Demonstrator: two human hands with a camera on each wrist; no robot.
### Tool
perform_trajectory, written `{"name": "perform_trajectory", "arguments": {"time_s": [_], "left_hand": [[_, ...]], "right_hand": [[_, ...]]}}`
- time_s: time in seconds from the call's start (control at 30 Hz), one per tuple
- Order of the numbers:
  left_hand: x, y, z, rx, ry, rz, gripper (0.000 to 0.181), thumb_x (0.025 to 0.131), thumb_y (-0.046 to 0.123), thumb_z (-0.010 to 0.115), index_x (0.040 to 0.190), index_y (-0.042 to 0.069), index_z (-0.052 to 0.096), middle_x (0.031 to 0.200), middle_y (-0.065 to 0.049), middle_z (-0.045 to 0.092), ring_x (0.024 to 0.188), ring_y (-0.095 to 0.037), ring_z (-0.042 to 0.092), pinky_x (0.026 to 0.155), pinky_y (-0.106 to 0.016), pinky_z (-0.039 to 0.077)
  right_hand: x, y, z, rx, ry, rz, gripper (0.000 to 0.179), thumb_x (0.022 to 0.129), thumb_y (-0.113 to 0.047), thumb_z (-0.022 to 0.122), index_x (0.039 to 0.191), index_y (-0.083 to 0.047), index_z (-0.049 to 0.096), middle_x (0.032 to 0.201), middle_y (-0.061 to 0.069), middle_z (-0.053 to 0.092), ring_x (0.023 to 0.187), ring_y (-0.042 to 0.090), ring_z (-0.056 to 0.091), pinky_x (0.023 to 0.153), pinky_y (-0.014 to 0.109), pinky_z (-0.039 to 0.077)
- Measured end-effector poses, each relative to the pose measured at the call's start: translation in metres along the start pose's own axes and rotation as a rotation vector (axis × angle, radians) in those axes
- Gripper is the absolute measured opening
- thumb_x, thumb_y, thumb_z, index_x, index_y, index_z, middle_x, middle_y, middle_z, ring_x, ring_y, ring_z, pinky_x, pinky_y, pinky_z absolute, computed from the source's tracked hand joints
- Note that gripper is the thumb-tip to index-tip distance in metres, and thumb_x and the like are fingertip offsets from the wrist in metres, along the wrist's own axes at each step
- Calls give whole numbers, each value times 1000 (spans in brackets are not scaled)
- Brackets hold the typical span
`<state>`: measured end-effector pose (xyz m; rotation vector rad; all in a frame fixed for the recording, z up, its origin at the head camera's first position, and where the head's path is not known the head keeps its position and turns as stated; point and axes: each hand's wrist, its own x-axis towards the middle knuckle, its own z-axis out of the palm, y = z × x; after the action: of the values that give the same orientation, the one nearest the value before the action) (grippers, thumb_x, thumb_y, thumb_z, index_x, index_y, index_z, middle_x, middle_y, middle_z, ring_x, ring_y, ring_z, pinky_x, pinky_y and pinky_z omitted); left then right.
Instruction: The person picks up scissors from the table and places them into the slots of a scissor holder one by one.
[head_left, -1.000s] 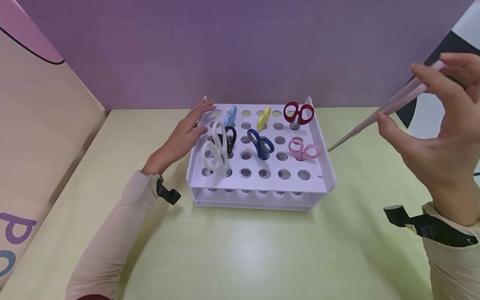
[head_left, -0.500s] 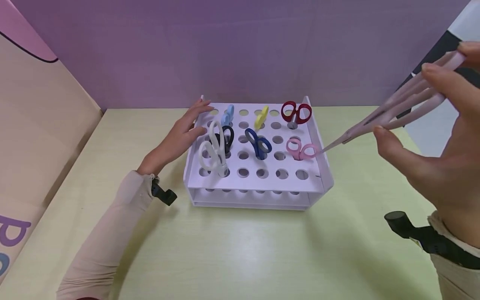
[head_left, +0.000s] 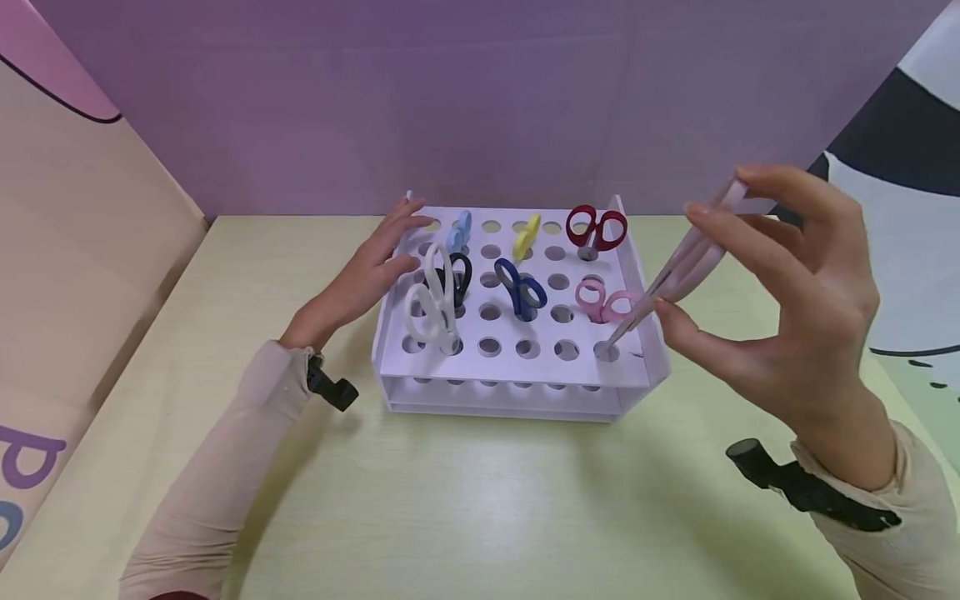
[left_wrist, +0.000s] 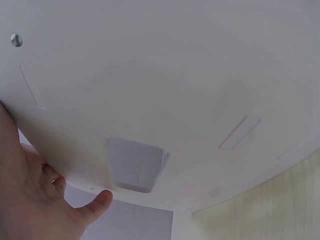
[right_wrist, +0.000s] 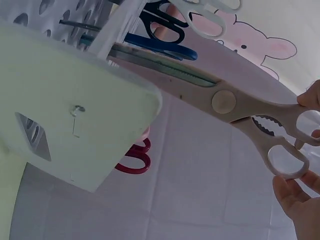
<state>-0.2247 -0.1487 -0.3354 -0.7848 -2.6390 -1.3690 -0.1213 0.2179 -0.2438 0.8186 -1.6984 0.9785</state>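
My right hand (head_left: 795,275) pinches the handles of large pale pink kitchen scissors (head_left: 693,258), their blades slanting down and left. The tips are at the front-right hole of a white rack (head_left: 480,368). In the right wrist view, the scissors (right_wrist: 224,102) show a round pivot and a toothed gap between the handles; the rack's edge covers part of the blades. At the rack's left side rests my left hand (head_left: 363,271), fingers extended over the top rim. The left wrist view shows this hand (left_wrist: 40,200) against the side panel (left_wrist: 175,75).
Several scissors stand in the rack's holes: white (head_left: 431,304), black (head_left: 461,275), light blue (head_left: 460,231), yellow (head_left: 527,237), dark blue (head_left: 520,287), red (head_left: 596,229) and pink (head_left: 592,304). The rack stands on a pale table (head_left: 487,500) before a purple wall (head_left: 480,100).
My right hand has come left with the large scissors, bringing their tips from beside the rack's right panel to its front-right hole. The left hand stays at the rack's left rim.
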Motion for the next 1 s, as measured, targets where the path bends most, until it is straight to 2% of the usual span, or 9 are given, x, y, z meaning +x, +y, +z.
{"name": "perform_trajectory", "arguments": {"time_s": [0.17,0.27,0.33,0.47,0.53,0.73,0.9,1.0], "left_hand": [[0,-2,1,-1,3,0,51,97,18,45,146,5,45,166,3,15,152,-11,-3,121,-52,9],[0,-2,1,-6,9,-1,51,97,17,44,146,5,45,166,4,15,153,-12,-3,121,-52,8],[-1,-1,2,-13,13,-2,50,97,17,44,146,6,45,166,4,15,152,-10,-3,121,-52,8],[-3,1,4,-26,20,-5,49,97,15,45,146,6,46,166,5,16,151,-7,-3,121,-51,7],[-3,1,5,-30,24,0,49,97,15,45,145,6,47,166,5,17,151,-5,-3,121,-50,7],[-1,2,5,-38,41,8,47,98,13,44,144,7,48,165,7,18,150,-3,-2,122,-48,7],[-3,-1,11,-73,93,-7,45,99,12,40,142,7,51,164,10,20,151,-5,1,122,-46,8],[-5,-4,16,-89,143,-43,46,100,16,36,142,9,53,164,12,20,151,-7,7,122,-47,11]], "right_hand": [[-3,3,-1,-30,10,14,60,72,-50,79,103,1,74,125,23,57,114,43,56,103,35,48],[-3,3,-1,-24,-21,15,62,74,-53,77,105,1,74,125,24,56,114,43,55,103,32,47],[-6,2,1,-11,-83,12,61,78,-53,76,106,1,74,125,26,56,115,41,54,102,28,47],[-23,1,8,-8,-292,8,60,88,-52,67,109,4,72,127,31,52,123,38,47,103,22,42],[-32,2,10,-20,-339,22,59,90,-52,64,107,4,71,129,32,50,126,36,46,104,21,40],[-43,7,11,-21,-322,79,58,88,-53,65,104,2,71,134,29,49,128,35,44,104,22,40],[-44,7,6,-61,-382,70,62,91,-55,61,116,1,69,138,28,47,131,34,43,106,21,38],[-45,6,1,-99,-397,60,67,92,-57,59,127,0,64,140,26,48,132,35,43,108,20,36]]}}
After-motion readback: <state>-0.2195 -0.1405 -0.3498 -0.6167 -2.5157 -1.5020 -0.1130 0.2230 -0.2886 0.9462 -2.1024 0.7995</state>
